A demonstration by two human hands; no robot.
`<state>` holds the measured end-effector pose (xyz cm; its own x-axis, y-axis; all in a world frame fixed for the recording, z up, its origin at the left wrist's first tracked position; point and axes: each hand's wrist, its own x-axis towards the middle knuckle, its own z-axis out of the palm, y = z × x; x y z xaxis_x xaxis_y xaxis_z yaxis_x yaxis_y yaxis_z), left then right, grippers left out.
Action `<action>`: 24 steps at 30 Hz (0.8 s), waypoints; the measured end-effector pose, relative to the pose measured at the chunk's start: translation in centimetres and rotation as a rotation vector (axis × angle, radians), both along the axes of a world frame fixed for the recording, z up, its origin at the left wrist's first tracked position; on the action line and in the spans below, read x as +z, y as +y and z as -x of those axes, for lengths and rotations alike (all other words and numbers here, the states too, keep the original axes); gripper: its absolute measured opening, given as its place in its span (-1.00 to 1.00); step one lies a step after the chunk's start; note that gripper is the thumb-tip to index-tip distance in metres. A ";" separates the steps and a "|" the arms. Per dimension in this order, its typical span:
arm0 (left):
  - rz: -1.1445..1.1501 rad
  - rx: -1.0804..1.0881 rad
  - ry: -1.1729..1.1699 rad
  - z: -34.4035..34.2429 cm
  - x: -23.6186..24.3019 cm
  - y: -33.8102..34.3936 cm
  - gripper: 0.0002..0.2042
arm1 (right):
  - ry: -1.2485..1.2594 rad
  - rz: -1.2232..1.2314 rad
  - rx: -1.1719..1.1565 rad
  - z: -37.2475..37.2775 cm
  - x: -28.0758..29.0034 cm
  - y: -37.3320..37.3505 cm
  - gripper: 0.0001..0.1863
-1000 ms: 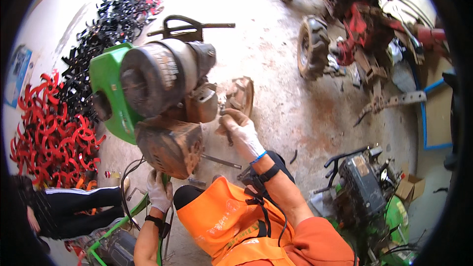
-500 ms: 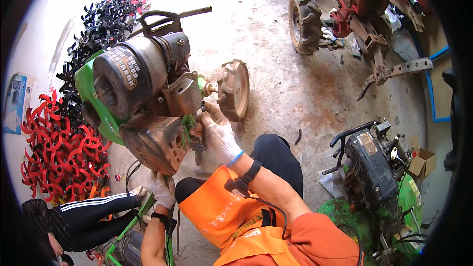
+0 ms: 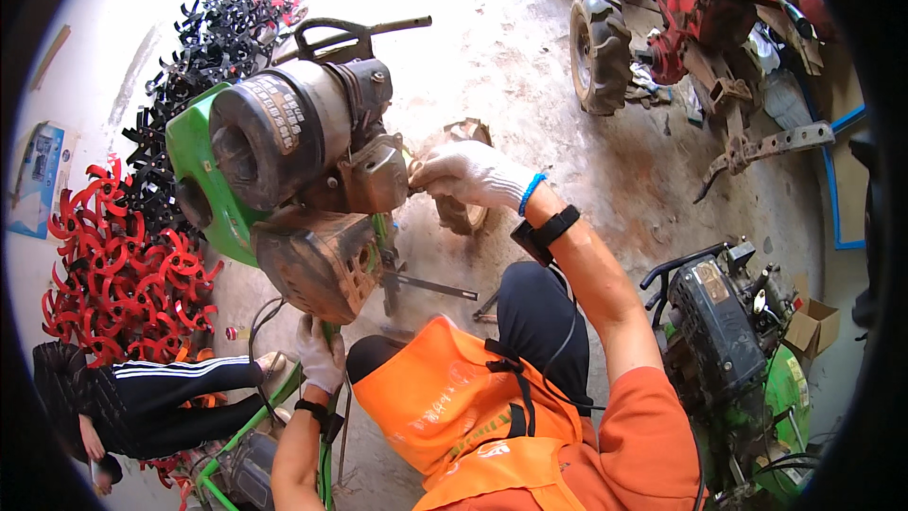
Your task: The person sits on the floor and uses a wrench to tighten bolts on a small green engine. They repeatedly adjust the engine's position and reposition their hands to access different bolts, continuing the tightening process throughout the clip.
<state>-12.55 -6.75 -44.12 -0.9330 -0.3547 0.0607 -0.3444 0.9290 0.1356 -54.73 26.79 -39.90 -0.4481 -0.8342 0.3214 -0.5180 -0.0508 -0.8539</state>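
Wearing white knit gloves (image 3: 492, 182): right hand (image 3: 452, 173) and left hand (image 3: 320, 357), a braided blue band (image 3: 532, 191) at the right cuff.
Right fingers: bunched together at the edge of a dull, box-shaped metal housing (image 3: 376, 173); I cannot tell whether they pinch anything.
Left fingers: curled around a slim green tube (image 3: 329, 331), just below the grimy box (image 3: 317, 265).
Engine (image 3: 326, 114): left of centre, in front of the person, above rough, stained concrete (image 3: 539, 189).
Engine shapes: smooth green cover (image 3: 194, 147), scuffed black drum (image 3: 241, 156) with a round recess, bent tubular frame (image 3: 397, 26) behind.
Grimy box: flat-sided, brown-smeared, pierced with holes on its right face.
Wheel (image 3: 462, 216): chunky dirt-caked tread, partly hidden behind the right hand.
Flat bar (image 3: 435, 286): dark, straight, narrow, right of the grimy box.
Blades: curved and hooked, heaped glossy red (image 3: 128, 274) beside black (image 3: 203, 66).
Apron (image 3: 445, 397): bright orange cloth over dark trousers (image 3: 544, 317).
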 end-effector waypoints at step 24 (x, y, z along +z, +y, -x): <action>0.006 0.011 0.043 0.1 0.2 0.5 -0.28 | -0.103 0.267 -0.387 -4.7 7.3 -2.9 -0.69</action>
<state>-12.61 -6.29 -43.89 -0.9257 -0.3641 0.1026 -0.3481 0.9261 0.1452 -50.01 23.85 -32.58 -0.7502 -0.4940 0.4394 -0.4555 -0.0956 -0.8851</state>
